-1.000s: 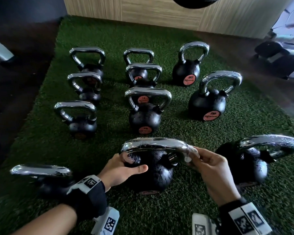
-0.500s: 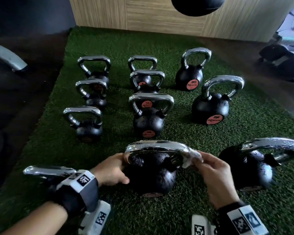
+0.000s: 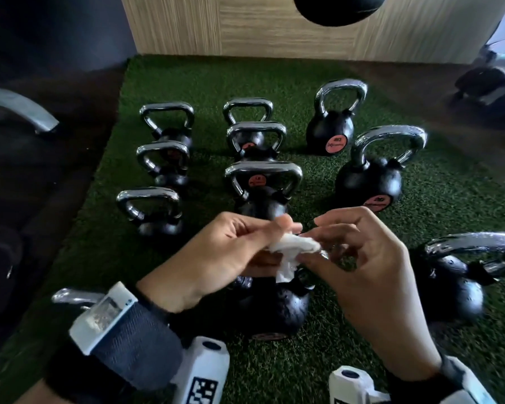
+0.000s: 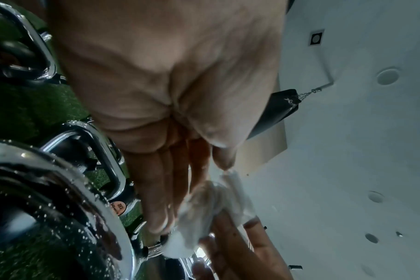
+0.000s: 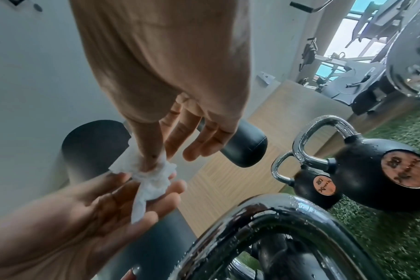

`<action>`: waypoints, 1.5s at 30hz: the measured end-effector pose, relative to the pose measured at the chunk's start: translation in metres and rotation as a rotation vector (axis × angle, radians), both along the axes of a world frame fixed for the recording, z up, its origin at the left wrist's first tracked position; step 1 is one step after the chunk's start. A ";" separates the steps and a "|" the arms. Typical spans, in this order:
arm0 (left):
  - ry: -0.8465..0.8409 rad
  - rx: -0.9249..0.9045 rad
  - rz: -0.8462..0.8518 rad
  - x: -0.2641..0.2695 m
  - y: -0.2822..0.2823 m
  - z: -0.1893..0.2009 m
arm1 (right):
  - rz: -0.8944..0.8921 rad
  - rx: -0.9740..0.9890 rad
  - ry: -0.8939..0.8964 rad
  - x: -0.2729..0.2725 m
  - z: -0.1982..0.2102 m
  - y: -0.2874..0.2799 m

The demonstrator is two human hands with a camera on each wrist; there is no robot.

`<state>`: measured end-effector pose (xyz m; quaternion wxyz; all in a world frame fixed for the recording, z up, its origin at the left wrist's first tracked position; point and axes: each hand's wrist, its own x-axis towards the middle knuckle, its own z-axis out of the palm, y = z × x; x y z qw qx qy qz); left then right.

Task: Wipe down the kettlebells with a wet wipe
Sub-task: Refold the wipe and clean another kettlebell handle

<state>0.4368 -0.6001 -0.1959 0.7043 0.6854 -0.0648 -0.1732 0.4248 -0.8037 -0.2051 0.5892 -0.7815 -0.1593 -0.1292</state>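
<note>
Both my hands hover above the near centre kettlebell (image 3: pixel 274 310), a black ball with a wet chrome handle (image 5: pixel 264 214). Between them is a crumpled white wet wipe (image 3: pixel 292 252). My left hand (image 3: pixel 270 237) lies palm up under the wipe, with its thumb on the wipe's top edge. My right hand (image 3: pixel 318 243) pinches the wipe (image 5: pixel 151 176) between thumb and forefinger, its other fingers spread. Neither hand touches the kettlebell. In the left wrist view, the wipe (image 4: pixel 216 208) sits at my left fingertips.
Several more black kettlebells stand in rows on the green turf mat (image 3: pixel 438 217). A large wet one (image 3: pixel 449 287) stands close on the right, and another's handle (image 3: pixel 76 295) on the left. A black punching bag (image 3: pixel 338 7) hangs ahead. Dark floor lies on the left.
Both hands have left the near kettlebell's handle and risen above it. The wipe has come off the handle's right end and is now held between both hands.
</note>
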 end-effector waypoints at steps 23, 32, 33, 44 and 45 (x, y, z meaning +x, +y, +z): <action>-0.752 0.937 0.517 -0.017 -0.020 -0.064 | -0.148 0.163 0.406 0.022 -0.180 -0.004; -0.654 0.808 0.709 -0.029 -0.009 -0.078 | -0.210 -0.040 0.361 0.024 -0.180 -0.008; -0.611 0.738 0.753 -0.031 -0.002 -0.083 | -0.214 -0.054 0.341 0.023 -0.180 -0.008; -0.302 0.140 0.879 -0.036 0.013 -0.128 | -0.213 -0.102 0.289 0.024 -0.180 -0.009; -0.286 0.103 0.879 -0.037 0.013 -0.132 | -0.201 -0.096 0.300 0.025 -0.178 -0.010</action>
